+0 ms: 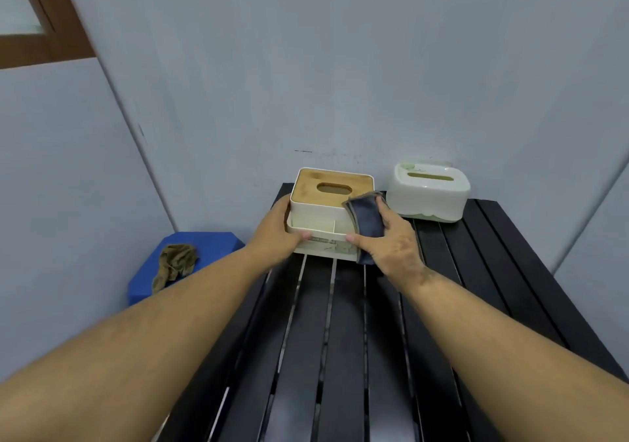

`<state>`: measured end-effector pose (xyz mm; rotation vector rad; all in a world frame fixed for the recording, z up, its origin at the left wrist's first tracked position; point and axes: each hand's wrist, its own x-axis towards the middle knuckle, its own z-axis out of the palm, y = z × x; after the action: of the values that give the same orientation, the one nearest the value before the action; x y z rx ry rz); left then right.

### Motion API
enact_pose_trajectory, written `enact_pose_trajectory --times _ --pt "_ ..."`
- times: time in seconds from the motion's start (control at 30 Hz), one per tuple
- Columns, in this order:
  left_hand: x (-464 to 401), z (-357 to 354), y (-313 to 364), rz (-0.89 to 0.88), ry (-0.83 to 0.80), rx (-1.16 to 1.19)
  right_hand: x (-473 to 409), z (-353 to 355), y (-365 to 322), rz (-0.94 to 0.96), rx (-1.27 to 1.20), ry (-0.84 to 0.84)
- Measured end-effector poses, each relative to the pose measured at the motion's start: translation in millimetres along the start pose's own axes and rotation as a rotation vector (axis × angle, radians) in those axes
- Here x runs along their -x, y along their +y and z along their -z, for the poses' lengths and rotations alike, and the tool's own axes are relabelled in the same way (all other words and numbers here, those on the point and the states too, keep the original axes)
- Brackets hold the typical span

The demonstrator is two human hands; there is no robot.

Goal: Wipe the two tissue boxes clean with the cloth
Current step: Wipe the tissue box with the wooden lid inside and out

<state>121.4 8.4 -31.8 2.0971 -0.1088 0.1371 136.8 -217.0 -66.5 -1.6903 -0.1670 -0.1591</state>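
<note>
- Both forearms reach forward over the black slatted desk (340, 339) to the wooden-lidded tissue box (326, 203), which sits near the desk's far edge by the grey wall (306, 67).
- The left hand (275, 234) cups that box's left side, thumb on the front tray rim; its grip is clamped on the box.
- The right hand (391, 240) presses the blue cloth (367, 220) flat against the box's right front corner, fingers wrapped together over the cloth.
- The box's oval slot faces up, its long axis running left-right.
- The white-and-green tissue box (429, 191) stands just right of it, untouched, slot up and also lengthwise left-right.
- Left of the box, off the desk, a crumpled brown rag (175, 261) lies on a blue stool (190, 257).
</note>
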Motion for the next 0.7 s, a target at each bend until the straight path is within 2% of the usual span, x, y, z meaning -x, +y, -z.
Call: enact_pose_trajectory --times 0.23,0.33,0.5,0.7 --pt "-105 -13 -34 0.011 0.047 0.035 -103 -12 33 0.008 0.032 0.063" --pt "-127 -21 -44 0.015 0.081 0.059 -130 -15 46 -0.029 -0.037 0.042" --pt "-145 -26 -52 0.0 0.099 0.057 -150 -17 57 0.01 -0.055 0.052" --pt "-147 -27 -57 0.011 0.087 0.037 -147 -25 52 0.078 -0.135 0.144"
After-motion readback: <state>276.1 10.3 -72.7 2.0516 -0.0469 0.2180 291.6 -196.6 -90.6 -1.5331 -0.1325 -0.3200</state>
